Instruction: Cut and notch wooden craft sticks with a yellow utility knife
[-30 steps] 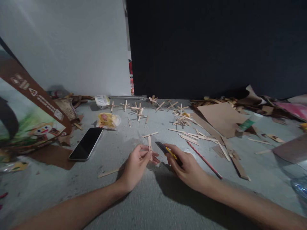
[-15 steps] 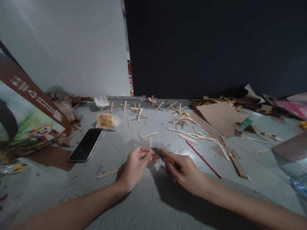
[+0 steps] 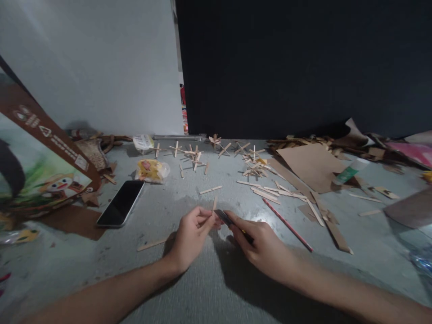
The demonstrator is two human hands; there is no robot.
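Note:
Between thumb and fingers, my left hand [image 3: 194, 231] pinches a short wooden craft stick [image 3: 214, 204] that points up and away. My right hand [image 3: 258, 236] is closed around a dark utility knife [image 3: 224, 217], its front end against or very close to the stick; whether the blade touches the wood is too small to tell. A loose craft stick [image 3: 211, 190] lies just beyond my hands. Partly behind my left wrist rests another stick [image 3: 151, 245].
Crossed-stick pieces [image 3: 195, 157] stand along the back, with a pile of sticks [image 3: 266, 191] to their right. A red pencil [image 3: 286, 224], cardboard [image 3: 307, 168] and a glue stick [image 3: 351, 172] lie right. A phone [image 3: 120, 204], yellow packet [image 3: 151, 171] and printed bag [image 3: 57, 175] are left.
The stick in my left hand has tilted slightly to the right. The knife has turned a little in my right hand, hiding more of its yellow marking.

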